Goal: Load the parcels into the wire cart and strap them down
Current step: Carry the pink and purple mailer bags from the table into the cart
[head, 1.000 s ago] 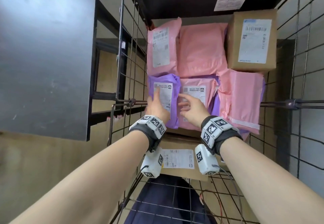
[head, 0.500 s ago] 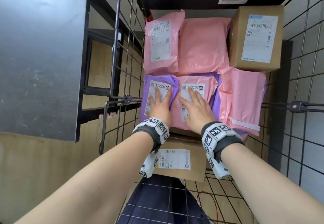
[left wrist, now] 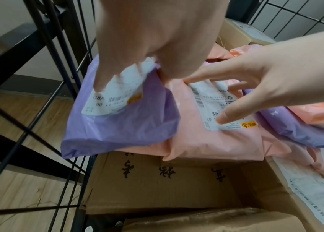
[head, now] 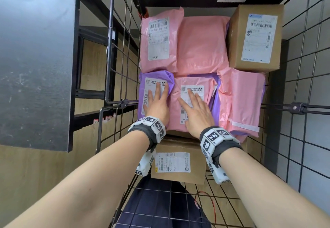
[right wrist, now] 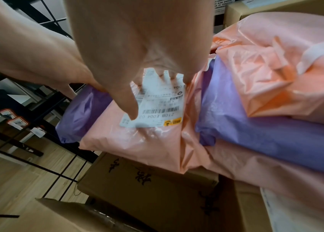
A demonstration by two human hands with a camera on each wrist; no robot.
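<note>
Inside the black wire cart (head: 114, 52) parcels lie stacked. My left hand (head: 158, 101) (left wrist: 157, 40) lies flat with straight fingers on the label of a purple mailer bag (head: 155, 77) (left wrist: 121, 125) at the left. Beside it my right hand (head: 195, 110) (right wrist: 129, 51) presses flat on a pink mailer bag (head: 196, 85) (right wrist: 149, 141) (left wrist: 206, 141). Behind them sit two more pink bags (head: 201, 43) and a brown box (head: 253, 38). Another pink bag (head: 241, 101) lies to the right. A brown box with a label (head: 178, 163) sits below my wrists.
A dark shelf board (head: 35, 58) and black shelf frame (head: 85, 92) stand left of the cart. Wire grid walls (head: 303, 88) close the right side. An orange cord (head: 209, 204) hangs under the cart's wire floor. Wooden flooring (left wrist: 18, 188) lies below.
Both hands went from pointing with lifted fingers to lying flat on the purple and pink bags. The camera moved closer over the cart.
</note>
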